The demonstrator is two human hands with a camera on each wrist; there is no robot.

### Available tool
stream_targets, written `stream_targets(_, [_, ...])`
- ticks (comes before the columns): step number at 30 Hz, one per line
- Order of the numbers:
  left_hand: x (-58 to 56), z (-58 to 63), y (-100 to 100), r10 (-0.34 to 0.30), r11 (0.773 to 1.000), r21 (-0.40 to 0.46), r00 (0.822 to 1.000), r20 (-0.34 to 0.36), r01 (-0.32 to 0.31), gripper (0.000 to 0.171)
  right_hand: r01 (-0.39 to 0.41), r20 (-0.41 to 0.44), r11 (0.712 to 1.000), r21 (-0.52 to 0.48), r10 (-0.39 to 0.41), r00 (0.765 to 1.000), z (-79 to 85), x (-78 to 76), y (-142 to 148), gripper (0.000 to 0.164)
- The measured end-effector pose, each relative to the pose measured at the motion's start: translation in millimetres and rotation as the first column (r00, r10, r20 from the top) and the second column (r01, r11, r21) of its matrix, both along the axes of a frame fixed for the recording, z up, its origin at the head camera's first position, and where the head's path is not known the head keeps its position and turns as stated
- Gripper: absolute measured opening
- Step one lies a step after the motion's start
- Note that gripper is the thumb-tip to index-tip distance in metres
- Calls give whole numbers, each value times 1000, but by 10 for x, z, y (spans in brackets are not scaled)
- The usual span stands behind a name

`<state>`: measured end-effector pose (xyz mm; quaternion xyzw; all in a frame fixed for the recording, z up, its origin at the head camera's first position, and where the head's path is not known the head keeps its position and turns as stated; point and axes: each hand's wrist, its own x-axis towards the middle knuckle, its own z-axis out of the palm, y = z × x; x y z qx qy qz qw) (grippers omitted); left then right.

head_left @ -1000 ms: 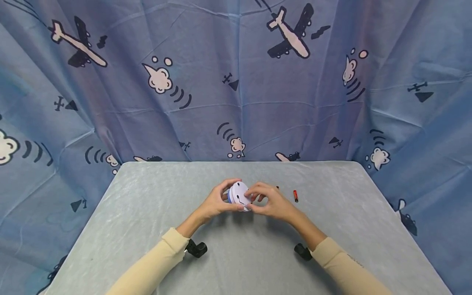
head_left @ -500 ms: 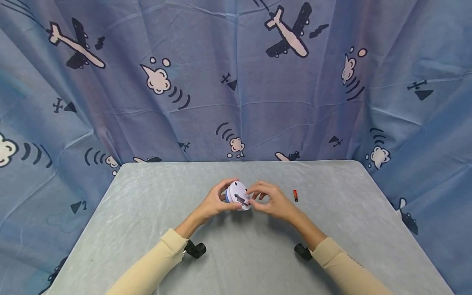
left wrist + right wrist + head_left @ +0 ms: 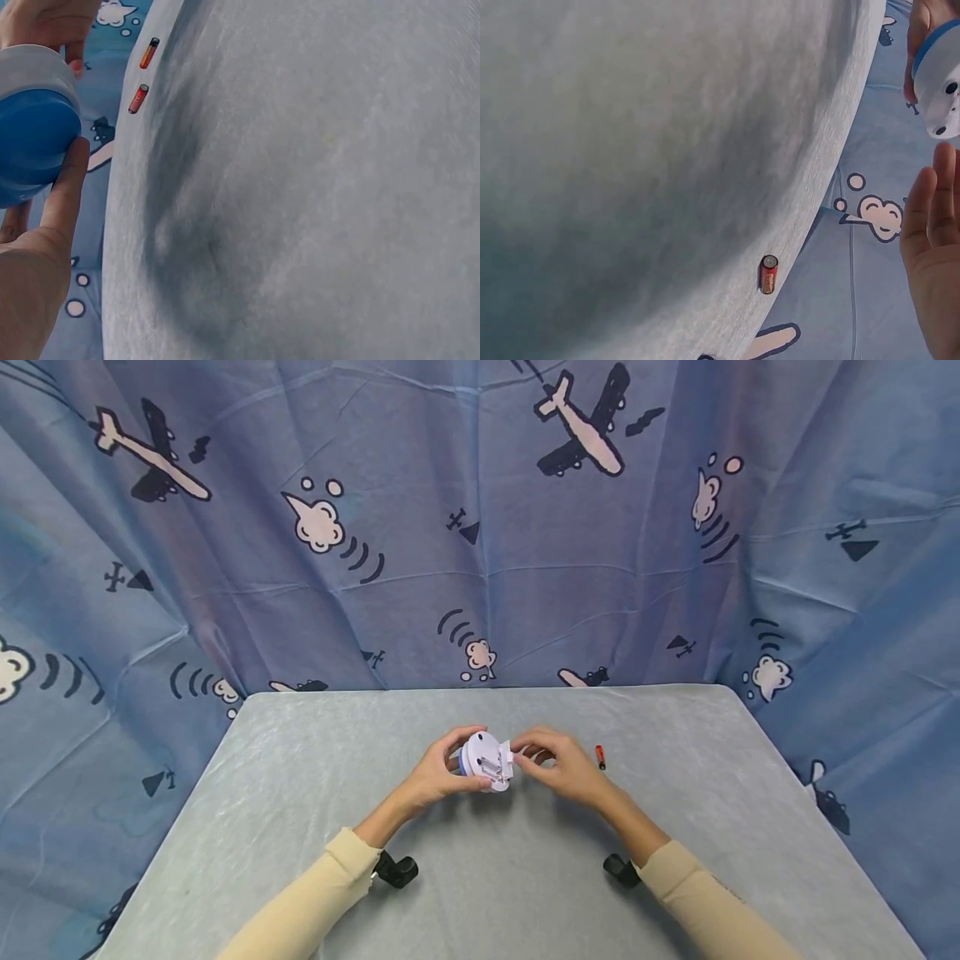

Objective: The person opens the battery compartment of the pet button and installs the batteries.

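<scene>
My left hand (image 3: 441,770) grips a round white and blue battery-powered device (image 3: 480,748) by its rim. Its white back, with dark round holes, faces up and right, and a battery compartment (image 3: 491,768) lies exposed. Thumb and fingers of my right hand (image 3: 561,767) pinch a small white battery cover (image 3: 507,753) at the compartment's right edge. Whether the cover is still attached, I cannot tell. In the left wrist view the device's blue side (image 3: 37,139) shows beside my left fingers. The right wrist view catches the device (image 3: 939,90) only partly, above my right fingers (image 3: 922,214).
Two red batteries (image 3: 149,53) lie apart on the grey-covered table (image 3: 337,727), near its far edge. The head view shows one battery (image 3: 601,757) right of my right hand. A blue curtain (image 3: 420,527) with printed planes hangs behind the table.
The battery cover has come up from the device's back, baring the compartment. My right hand has shifted slightly right with it, while my left hand keeps its grip.
</scene>
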<state>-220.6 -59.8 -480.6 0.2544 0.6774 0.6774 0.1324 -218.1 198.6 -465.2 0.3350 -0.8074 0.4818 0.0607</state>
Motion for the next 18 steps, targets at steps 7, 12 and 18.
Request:
stream_targets(7, [18,25,39,-9,1000,-9,1000,-3,9,79,-19,80,1000,11,18,997,-15,44,-29,22])
stream_targets(12, [27,40,52,-1,1000,-8,1000,0,1,78,-38,150,999,-13,40,988,-15,35,-25,34])
stream_targets(18, [23,37,59,9,1000,-4,1000,3,-9,79,13,225,1000,-26,-7,974,0,21,-34,36])
